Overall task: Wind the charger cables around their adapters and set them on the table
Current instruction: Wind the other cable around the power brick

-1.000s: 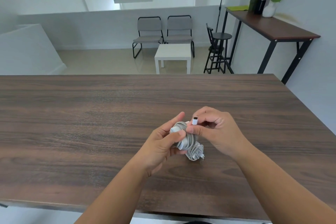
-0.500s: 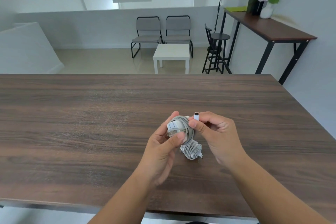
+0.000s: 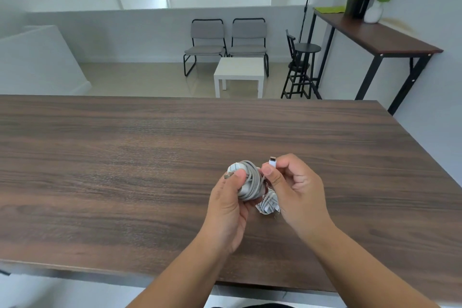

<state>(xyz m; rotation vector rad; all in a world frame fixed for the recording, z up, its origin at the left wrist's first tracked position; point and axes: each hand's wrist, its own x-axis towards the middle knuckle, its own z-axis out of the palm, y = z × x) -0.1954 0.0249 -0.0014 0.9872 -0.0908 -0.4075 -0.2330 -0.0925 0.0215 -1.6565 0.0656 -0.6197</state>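
Above the dark wooden worktop, left hand grips a cable-wound white adapter; right hand pinches its white connector end.

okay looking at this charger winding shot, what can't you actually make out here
Head view only:
- Wound adapter: the underside is hidden by the left hand.
- Cable end beyond the plug: covered by the right hand pinching it, so how much cable is left unwound is unclear.
- Second wound charger on the table: partly hidden behind both hands; its prongs are too small to read.

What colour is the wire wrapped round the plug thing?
Light grey cable, on a white adapter; head view.
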